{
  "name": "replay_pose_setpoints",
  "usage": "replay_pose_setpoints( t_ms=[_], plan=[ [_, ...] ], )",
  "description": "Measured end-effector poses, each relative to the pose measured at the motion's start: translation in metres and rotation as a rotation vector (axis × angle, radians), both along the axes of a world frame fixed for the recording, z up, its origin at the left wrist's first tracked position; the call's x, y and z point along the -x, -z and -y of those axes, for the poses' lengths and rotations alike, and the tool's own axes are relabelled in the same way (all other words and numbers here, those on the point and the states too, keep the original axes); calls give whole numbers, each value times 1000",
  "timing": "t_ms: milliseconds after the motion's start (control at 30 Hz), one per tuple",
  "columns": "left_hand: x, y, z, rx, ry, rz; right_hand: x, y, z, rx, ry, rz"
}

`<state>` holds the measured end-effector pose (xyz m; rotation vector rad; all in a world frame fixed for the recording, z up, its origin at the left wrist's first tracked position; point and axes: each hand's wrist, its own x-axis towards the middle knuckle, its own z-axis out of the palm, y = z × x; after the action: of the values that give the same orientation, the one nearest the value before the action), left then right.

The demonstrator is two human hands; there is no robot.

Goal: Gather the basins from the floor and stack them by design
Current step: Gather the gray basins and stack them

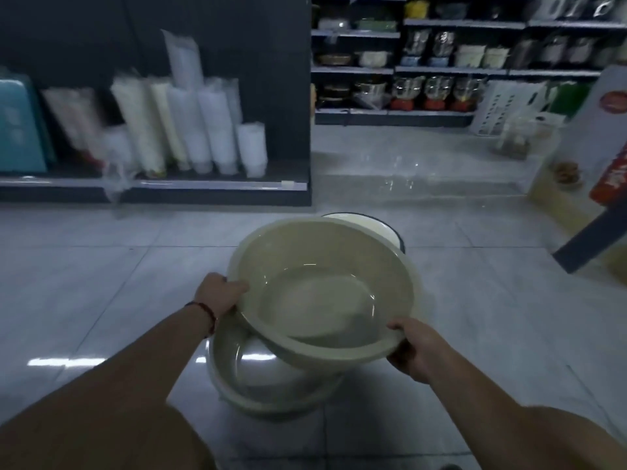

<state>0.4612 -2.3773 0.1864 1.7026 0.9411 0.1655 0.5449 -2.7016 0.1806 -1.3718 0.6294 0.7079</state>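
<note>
Pale green plastic is the material of the basin [322, 293] that both hands carry above the tiled floor [101, 283]: the left hand [217, 293] grasps its left rim with the thumb laid over the edge, and the right hand [412, 351] grasps the near right rim in the same way. It is tilted and hangs over a second basin [258, 381] of the same colour standing on the floor, while a white basin with a dark rim [380, 228] stands just behind, partly hidden.
</note>
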Motion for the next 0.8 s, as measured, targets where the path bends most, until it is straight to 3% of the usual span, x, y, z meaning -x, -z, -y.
replay_pose_setpoints(
  t_ms=[467, 667, 800],
  plan=[
    [37, 56, -50, 62, -113, -445, -10, 71, -78, 30, -256, -133],
    [49, 65, -63, 165, 25, -595, -10, 84, -90, 64, -282, -116],
    [48, 71, -59, 75, 118, -577, -11, 84, -93, 173, -287, -37]
  ],
)
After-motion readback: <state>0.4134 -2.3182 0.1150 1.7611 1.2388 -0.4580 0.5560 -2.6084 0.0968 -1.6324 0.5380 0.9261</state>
